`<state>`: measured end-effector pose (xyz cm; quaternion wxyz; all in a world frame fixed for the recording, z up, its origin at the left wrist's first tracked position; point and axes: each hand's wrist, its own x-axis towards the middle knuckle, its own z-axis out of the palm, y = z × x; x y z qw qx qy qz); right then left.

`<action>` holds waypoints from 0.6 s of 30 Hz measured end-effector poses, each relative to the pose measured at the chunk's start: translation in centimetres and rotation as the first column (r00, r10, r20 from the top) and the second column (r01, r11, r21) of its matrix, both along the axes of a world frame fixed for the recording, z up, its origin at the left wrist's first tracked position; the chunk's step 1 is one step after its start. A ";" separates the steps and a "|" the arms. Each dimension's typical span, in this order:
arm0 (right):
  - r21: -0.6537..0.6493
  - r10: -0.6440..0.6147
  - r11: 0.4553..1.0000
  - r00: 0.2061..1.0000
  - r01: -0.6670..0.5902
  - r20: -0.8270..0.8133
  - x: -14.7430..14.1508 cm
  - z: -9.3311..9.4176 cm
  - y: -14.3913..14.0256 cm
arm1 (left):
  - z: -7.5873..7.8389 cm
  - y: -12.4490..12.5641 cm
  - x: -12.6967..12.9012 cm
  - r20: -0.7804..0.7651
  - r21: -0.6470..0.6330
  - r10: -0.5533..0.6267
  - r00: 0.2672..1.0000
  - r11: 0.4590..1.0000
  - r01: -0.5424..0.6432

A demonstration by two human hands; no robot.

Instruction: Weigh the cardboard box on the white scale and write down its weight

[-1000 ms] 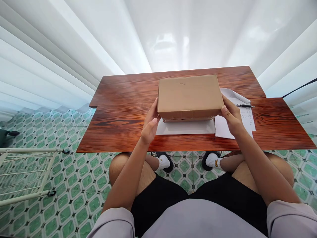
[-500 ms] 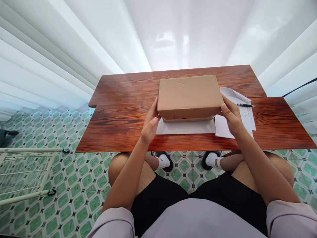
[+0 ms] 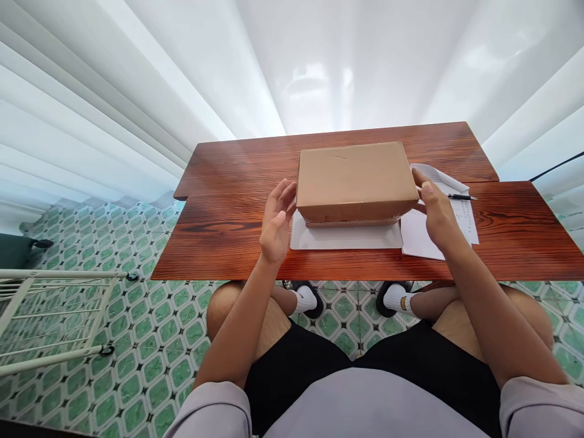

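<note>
Head view: just loosened from the cardboard box (image 3: 356,176), with left hand (image 3: 275,230) and right hand (image 3: 438,214) loosely spread beside its left and right ends, gripping nothing. Leaves the box standing unheld over the white tray (image 3: 347,239).

Shirt (image 3: 351,404), one: pale grey with a lilac cast, to my eye; plain front. Sleeves (image 3: 212,409), two: short, same cloth, a seam line near each hem; one up the arm from the left hand (image 3: 276,228), one from the right hand (image 3: 438,213). Shorts (image 3: 296,368), pair: plain black, lower than both hands. Socks (image 3: 396,298), pair: white, yellow-and-dark mark, below the hands. Footwear (image 3: 382,305), pair: black, rounded, likewise below.
</note>
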<state>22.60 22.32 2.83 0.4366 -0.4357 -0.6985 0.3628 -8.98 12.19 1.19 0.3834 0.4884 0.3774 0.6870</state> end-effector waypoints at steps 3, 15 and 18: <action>0.095 -0.153 0.982 0.985 0.160 -0.082 -0.1 1.0 -0.2 | 1.1 -0.2 -0.7 -0.062 0.112 0.194 0.979 0.976 -0.186; 0.285 0.252 0.920 0.963 -0.268 0.092 -3.4 8.8 -5.3 | 10.9 -2.9 2.8 -0.489 0.478 0.123 0.864 0.866 0.147; 0.087 0.564 0.805 0.802 -0.587 0.198 -5.1 9.4 -6.3 | 12.5 -4.1 5.6 -0.677 0.348 -0.192 0.711 0.767 0.539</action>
